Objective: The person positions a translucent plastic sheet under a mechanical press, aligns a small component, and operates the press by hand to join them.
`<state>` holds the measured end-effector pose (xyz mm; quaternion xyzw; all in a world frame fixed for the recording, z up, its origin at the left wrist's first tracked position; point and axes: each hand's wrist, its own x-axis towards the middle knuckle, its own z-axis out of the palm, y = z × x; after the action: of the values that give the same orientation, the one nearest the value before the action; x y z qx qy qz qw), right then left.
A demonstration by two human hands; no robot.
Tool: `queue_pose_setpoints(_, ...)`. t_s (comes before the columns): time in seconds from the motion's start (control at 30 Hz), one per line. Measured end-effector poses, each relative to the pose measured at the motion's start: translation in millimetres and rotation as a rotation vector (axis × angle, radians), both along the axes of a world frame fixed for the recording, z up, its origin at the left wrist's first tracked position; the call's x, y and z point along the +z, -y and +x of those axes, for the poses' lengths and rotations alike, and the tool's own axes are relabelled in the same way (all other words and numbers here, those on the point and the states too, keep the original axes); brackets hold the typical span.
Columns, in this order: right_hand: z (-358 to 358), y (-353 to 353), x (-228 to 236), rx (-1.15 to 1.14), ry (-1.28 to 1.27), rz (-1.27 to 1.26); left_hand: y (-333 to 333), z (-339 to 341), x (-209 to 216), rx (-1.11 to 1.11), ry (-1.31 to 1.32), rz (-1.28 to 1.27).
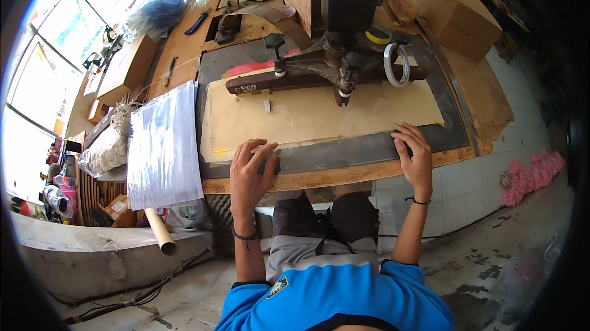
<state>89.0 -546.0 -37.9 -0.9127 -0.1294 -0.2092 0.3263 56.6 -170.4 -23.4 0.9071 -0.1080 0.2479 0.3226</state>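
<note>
My left hand [251, 168] rests at the near left edge of a tan sheet [295, 123], its fingers loosely bent and apart. At the sheet's near right corner, my right hand [414, 154] lies over the dark board [344, 158] with fingers stretched out and thumb apart. Nothing shows in either hand. A small grey block [267, 105] sits on the tan sheet. Above the sheet's far part hangs a dark metal press head [332, 64] with knobs and a long bar [255, 83]. A roll of clear tape [396, 66] hangs on its right arm.
A stack of clear plastic sheets [163, 147] overhangs the table's left side. Cardboard boxes [461, 15] stand at the far right. A cutter knife [196, 23] and a screwdriver-like tool [169, 72] lie far left. A cardboard tube [161, 233] juts out below; a pink bundle [533, 176] lies on the floor.
</note>
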Motion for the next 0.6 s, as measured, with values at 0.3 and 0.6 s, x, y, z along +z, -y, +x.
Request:
queue_pose_setpoints(0.3, -6, 1, -1, 0.009, -0.050, 0.001, 1, -5, 4, -0.031, -0.114, 0.014)
queue_pose_setpoints(0.6, -6, 2, 0, 0.010, -0.062, -0.032, -1, -1, 2, 0.011, -0.186, 0.146)
